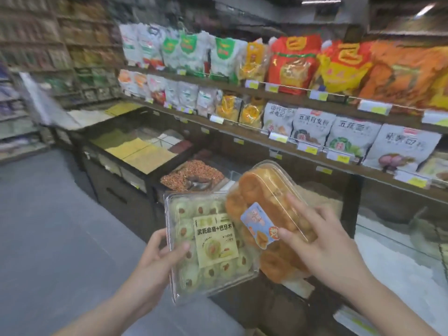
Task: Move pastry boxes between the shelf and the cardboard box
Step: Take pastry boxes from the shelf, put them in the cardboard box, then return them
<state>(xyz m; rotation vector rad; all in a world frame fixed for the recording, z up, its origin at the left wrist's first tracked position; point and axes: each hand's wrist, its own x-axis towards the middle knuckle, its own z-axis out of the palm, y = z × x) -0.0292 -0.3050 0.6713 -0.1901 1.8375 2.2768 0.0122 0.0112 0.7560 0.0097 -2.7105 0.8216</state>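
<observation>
My left hand [160, 253] grips the left edge of a clear plastic pastry box of pale green cookies [208, 241] with a cream label. My right hand [322, 241] lies over a second clear pastry box of orange-brown buns [264, 197] with a blue label, fingers spread on its lid. The bun box is tilted and overlaps the right side of the cookie box. Both boxes are held in the air in front of the shelves [315, 151]. No cardboard box is in view.
Shelves at the right carry bagged snacks [312, 66] with yellow price tags. Below them stand dark bulk bins of grain [140, 151] and peanuts [191, 173] under clear covers. Grey floor [48, 226] stretches to the left, with further shelves at the far left.
</observation>
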